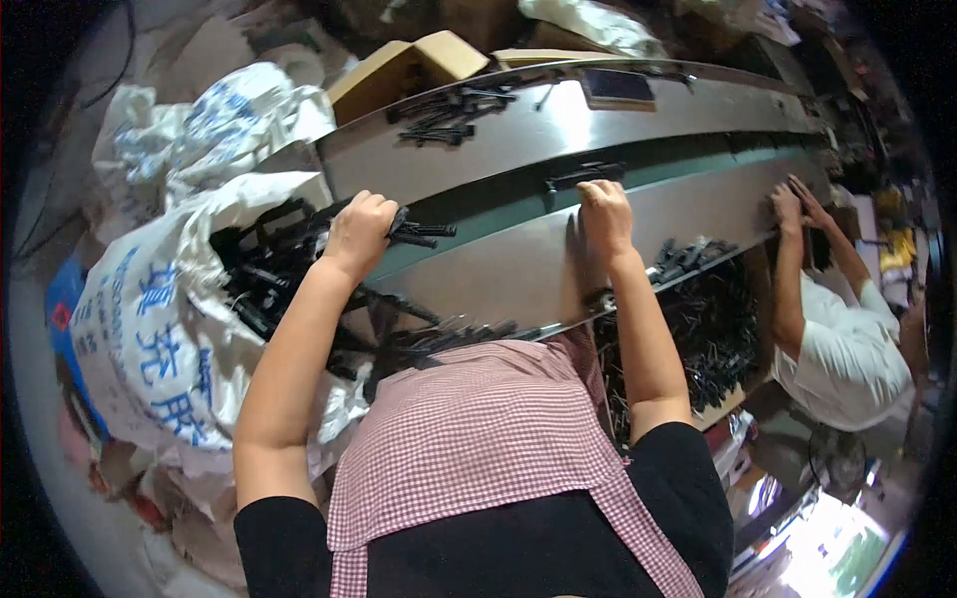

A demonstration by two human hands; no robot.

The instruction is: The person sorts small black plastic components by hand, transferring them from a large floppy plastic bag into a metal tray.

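Reaching forward knuckles-up, left hand [362,235] clasps black pieces [427,235].

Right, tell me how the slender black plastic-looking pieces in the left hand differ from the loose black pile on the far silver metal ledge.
The held pieces are gripped in the left hand; the loose pile lies on the far metal ledge. The held pieces form a compact bunch, while the loose pile spreads wider. Both consist of slender black parts.
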